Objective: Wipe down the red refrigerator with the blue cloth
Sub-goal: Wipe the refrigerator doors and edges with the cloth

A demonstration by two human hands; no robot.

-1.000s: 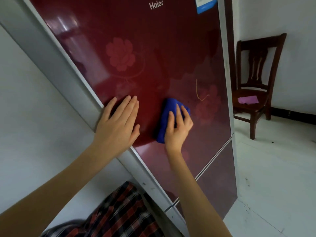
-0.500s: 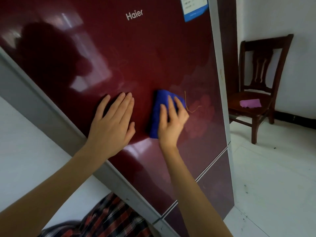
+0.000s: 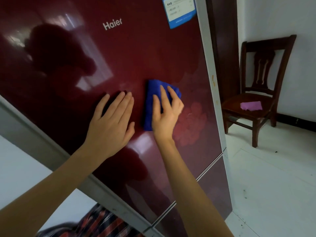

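Right hand (image 3: 165, 115) presses folded blue cloth (image 3: 153, 100) flat on red refrigerator (image 3: 136, 53) upper door, mid-panel. Left hand (image 3: 111, 124) just beside the cloth, open, palm flat, holding nothing. Wiping looks midway; door above, lower door (image 3: 217, 189) likely left. Chair (image 3: 261, 93) beyond.

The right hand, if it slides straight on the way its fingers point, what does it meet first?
Probably nothing soon: the right hand on the blue cloth points up the bare red refrigerator door; the blue label lies far above.
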